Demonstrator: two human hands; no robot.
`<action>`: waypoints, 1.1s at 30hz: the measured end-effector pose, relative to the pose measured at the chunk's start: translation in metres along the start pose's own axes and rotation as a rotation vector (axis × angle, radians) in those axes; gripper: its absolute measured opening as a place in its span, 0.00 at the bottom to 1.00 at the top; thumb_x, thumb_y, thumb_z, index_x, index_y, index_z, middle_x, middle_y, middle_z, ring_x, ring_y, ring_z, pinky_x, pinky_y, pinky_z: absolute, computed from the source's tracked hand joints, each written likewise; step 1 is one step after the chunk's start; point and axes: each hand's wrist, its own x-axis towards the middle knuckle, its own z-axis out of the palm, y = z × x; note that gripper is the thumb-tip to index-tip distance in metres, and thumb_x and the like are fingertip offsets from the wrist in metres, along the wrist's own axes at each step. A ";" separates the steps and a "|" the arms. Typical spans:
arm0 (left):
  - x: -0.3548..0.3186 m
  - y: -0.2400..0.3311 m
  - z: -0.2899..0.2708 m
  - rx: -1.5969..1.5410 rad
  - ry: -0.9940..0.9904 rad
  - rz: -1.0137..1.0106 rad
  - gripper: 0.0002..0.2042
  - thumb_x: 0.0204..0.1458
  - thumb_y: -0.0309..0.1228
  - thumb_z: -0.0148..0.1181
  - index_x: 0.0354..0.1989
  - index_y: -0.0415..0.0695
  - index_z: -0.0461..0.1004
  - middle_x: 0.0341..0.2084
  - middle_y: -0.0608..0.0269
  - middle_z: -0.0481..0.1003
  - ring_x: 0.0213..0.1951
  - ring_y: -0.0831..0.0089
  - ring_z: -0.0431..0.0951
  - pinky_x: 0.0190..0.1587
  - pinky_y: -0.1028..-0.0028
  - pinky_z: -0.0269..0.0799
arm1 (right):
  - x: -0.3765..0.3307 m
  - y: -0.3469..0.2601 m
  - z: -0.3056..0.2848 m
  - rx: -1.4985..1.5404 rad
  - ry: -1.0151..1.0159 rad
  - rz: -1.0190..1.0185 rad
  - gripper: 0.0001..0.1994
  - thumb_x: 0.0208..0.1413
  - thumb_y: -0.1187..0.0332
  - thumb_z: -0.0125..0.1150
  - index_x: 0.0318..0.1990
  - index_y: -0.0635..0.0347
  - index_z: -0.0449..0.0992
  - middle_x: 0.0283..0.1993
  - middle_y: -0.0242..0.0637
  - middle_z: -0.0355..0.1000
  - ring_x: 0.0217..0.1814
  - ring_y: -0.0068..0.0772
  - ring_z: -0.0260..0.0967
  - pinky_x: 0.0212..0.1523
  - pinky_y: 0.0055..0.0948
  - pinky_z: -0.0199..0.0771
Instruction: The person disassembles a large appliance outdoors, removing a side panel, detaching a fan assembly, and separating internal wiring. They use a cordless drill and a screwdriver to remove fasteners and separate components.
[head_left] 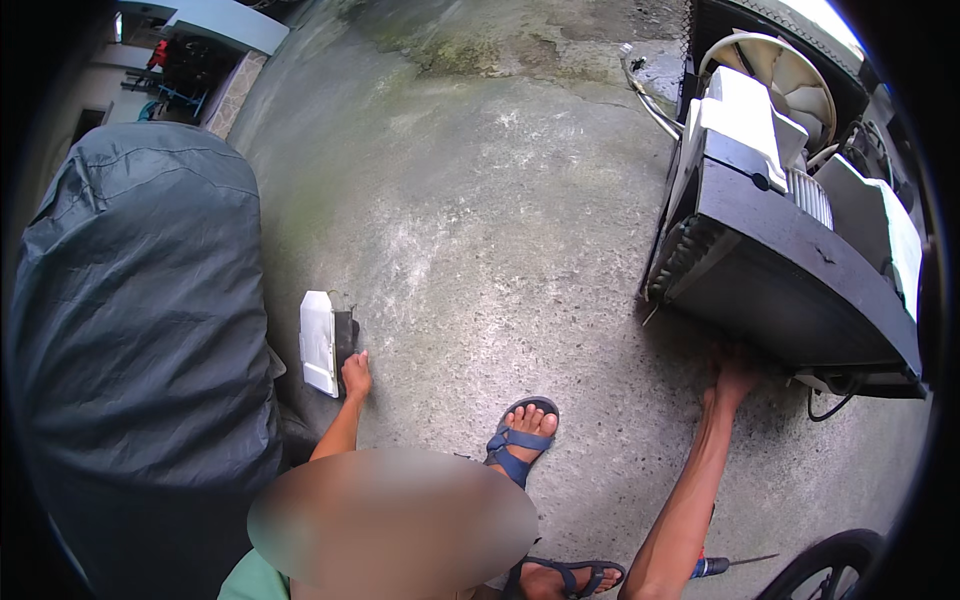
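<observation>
My left hand (355, 375) reaches down to the concrete ground and touches the lower edge of a small white and black box-shaped part (322, 342) lying there. My right hand (733, 378) is stretched out to the right and presses against the lower near edge of a large opened air conditioner unit (790, 260). The unit has a black base, white housing and a white fan (790, 75) at its far end. Whether the right fingers curl under the edge is hidden.
A large object under a dark grey cover (140, 320) stands at the left. My feet in blue strap sandals (520, 440) rest on the concrete. A screwdriver (725, 566) lies near the lower right beside a black wheel (830, 565). A building entrance (190, 60) lies far left.
</observation>
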 end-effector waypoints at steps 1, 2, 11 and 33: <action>-0.003 0.004 0.001 -0.008 0.007 -0.030 0.16 0.62 0.43 0.55 0.46 0.45 0.82 0.43 0.43 0.80 0.45 0.51 0.81 0.50 0.56 0.74 | -0.006 -0.002 0.000 0.011 0.018 -0.043 0.19 0.66 0.61 0.57 0.61 0.56 0.70 0.50 0.35 0.75 0.45 0.29 0.76 0.35 0.32 0.75; -0.006 0.008 0.002 -0.017 0.014 -0.060 0.16 0.62 0.43 0.55 0.46 0.45 0.82 0.41 0.43 0.81 0.44 0.50 0.81 0.48 0.55 0.75 | -0.010 -0.005 0.000 0.021 0.035 -0.086 0.18 0.66 0.62 0.56 0.61 0.57 0.70 0.47 0.33 0.76 0.42 0.27 0.76 0.30 0.32 0.73; 0.072 0.075 0.032 0.062 0.139 0.074 0.15 0.61 0.42 0.59 0.41 0.39 0.77 0.38 0.39 0.80 0.45 0.40 0.80 0.45 0.49 0.74 | -0.024 0.013 -0.047 -0.860 -0.029 -0.745 0.13 0.61 0.70 0.54 0.50 0.66 0.76 0.44 0.51 0.78 0.43 0.47 0.79 0.41 0.41 0.75; 0.029 0.280 0.011 -0.010 0.466 0.211 0.19 0.60 0.37 0.59 0.56 0.41 0.73 0.53 0.52 0.71 0.56 0.52 0.70 0.58 0.54 0.65 | -0.099 -0.007 0.068 -0.747 -0.041 -0.722 0.14 0.56 0.65 0.68 0.50 0.54 0.79 0.38 0.41 0.78 0.36 0.41 0.78 0.37 0.36 0.75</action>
